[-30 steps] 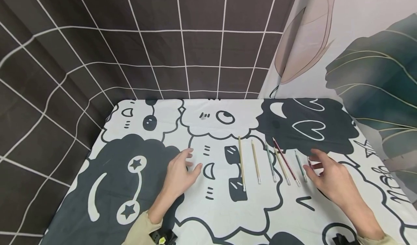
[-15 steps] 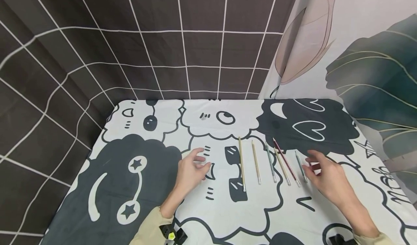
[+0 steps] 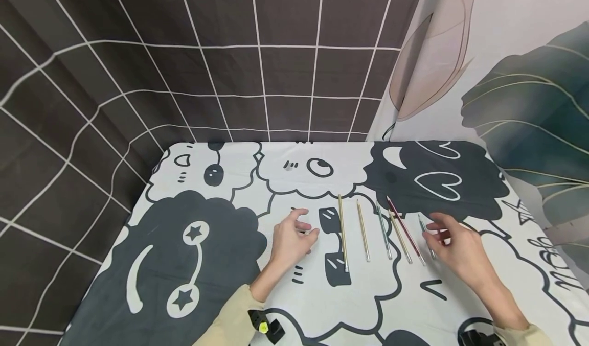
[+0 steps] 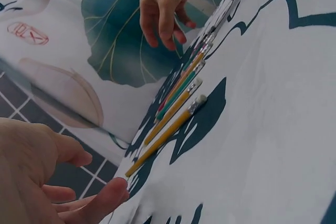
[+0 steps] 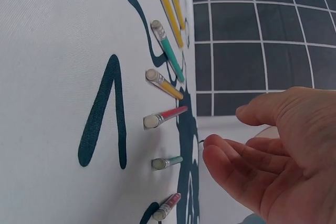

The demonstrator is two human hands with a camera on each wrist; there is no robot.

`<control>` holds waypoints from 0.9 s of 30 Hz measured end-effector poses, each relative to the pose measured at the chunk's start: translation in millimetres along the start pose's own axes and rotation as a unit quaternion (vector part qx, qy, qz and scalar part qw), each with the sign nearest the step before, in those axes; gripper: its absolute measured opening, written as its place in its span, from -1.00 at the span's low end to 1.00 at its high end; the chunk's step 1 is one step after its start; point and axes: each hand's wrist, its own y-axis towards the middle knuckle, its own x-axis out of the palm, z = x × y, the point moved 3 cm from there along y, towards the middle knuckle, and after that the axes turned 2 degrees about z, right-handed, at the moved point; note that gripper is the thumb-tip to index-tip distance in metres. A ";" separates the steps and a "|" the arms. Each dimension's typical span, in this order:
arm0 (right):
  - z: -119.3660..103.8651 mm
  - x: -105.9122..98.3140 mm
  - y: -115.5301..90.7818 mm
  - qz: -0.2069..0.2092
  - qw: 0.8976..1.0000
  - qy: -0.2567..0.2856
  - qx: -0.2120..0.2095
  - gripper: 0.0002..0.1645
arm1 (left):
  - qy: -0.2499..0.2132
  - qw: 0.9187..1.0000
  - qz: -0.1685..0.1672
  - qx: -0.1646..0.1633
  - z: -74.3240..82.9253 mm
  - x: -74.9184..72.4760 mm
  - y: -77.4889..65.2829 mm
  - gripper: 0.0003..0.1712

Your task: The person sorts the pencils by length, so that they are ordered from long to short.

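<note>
Several pencils with eraser ends lie in a loose row on the cloth. Leftmost is a long yellow pencil (image 3: pixel 343 233), then a second yellow pencil (image 3: pixel 363 231) and a green pencil (image 3: pixel 384 232). Another yellow pencil (image 3: pixel 400 238) lies close beside a red pencil (image 3: pixel 407 232). My left hand (image 3: pixel 291 243) hovers left of the row, fingers loosely bent and holding nothing. Above the right end of the row is my right hand (image 3: pixel 462 253), also holding nothing, partly covering a short green pencil (image 3: pixel 432 253). A further red pencil (image 5: pixel 168 206) shows in the right wrist view; the hand hides it from the head view.
A black and white cartoon-print cloth (image 3: pixel 331 305) covers the table. Behind it hangs a dark curtain with a white grid (image 3: pixel 290 70). To the right is a pale curtain with large leaf prints (image 3: pixel 534 100).
My left hand has moved right, closer to the leftmost yellow pencil. My right hand has shifted slightly left, over the short green pencil. The pencils lie as before.
</note>
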 end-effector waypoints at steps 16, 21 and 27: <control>-0.4 4.1 1.1 0.005 1.000 0.000 0.006 -0.40 | 0.016 1.000 -0.010 0.002 1.7 31.5 1.0 -0.39; 7.3 8.9 -0.2 0.008 1.000 -0.007 0.005 -0.40 | 0.016 1.000 -0.017 0.009 4.6 38.4 3.1 -0.40; 12.4 12.6 0.0 0.006 1.000 -0.008 0.001 -0.42 | 0.007 0.999 -0.022 0.022 5.2 45.8 4.7 -0.40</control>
